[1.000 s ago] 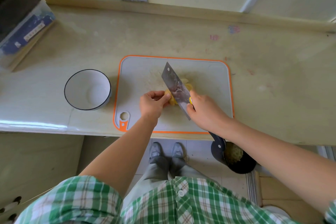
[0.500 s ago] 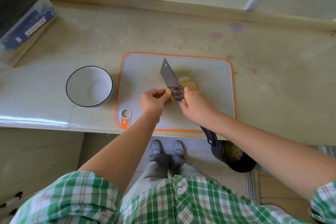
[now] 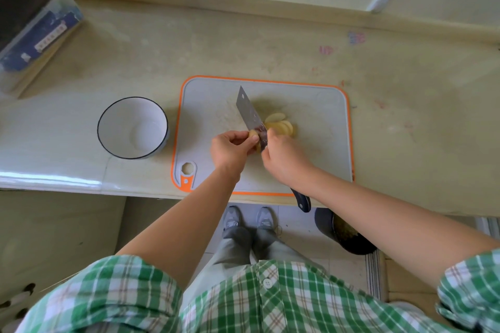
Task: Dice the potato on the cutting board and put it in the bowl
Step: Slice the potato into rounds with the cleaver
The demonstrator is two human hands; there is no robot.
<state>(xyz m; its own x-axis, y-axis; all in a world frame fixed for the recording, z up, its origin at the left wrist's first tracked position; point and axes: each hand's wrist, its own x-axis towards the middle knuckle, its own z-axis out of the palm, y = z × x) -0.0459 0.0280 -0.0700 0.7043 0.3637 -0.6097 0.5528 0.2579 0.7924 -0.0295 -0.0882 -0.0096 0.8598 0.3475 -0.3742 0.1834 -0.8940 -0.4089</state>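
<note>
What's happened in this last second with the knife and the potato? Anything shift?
The right hand has worked the knife leftward, closer to the left hand, leaving more potato slices exposed on the blade's right. The left hand still grips the uncut potato end. The bowl, holding nothing, and the cutting board stayed put.

We log pale yellow potato slices fanned flat on the grey, orange-edged cutting board, a potato end piece beside them, white dark-rimmed bowl upright just left.
</note>
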